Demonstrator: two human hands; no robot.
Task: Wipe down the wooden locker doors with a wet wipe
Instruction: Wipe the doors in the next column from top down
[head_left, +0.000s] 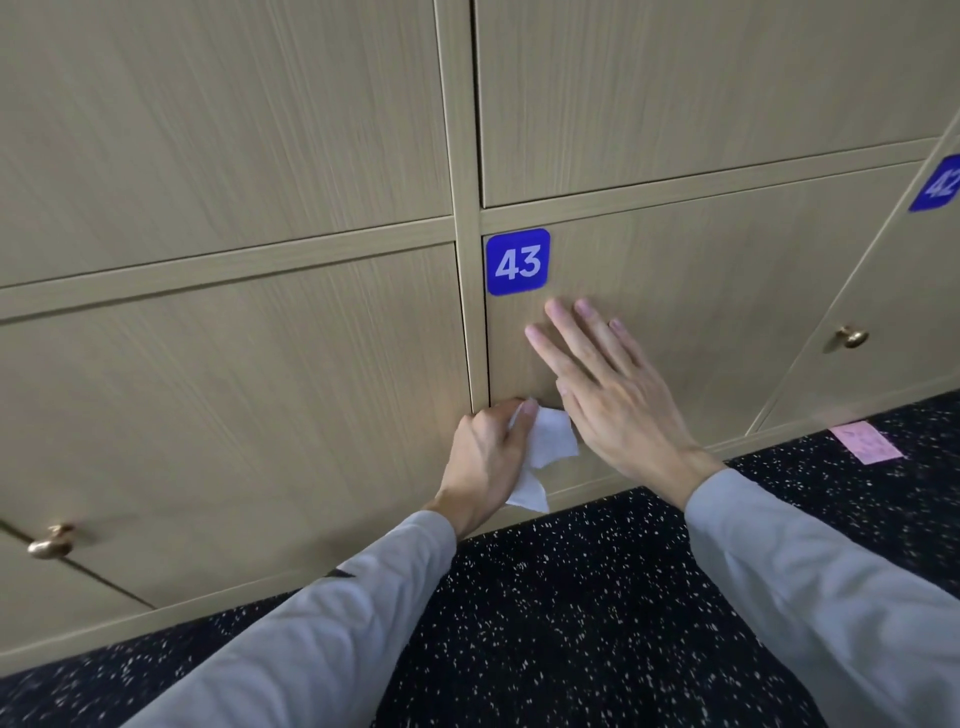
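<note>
Left hand (485, 457) grips wipe (545, 452) against door 43 (701, 312).

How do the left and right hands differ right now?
The left hand curls round the crumpled white wet wipe; the right hand holds nothing, fingers straight. Left sits lower, at the edge of the wooden locker door numbered 43; right lies higher on its face. Both wear grey sleeves.

Tan wood-grain locker doors (727, 312), white wipe (550, 441), blue plate (518, 262)
</note>
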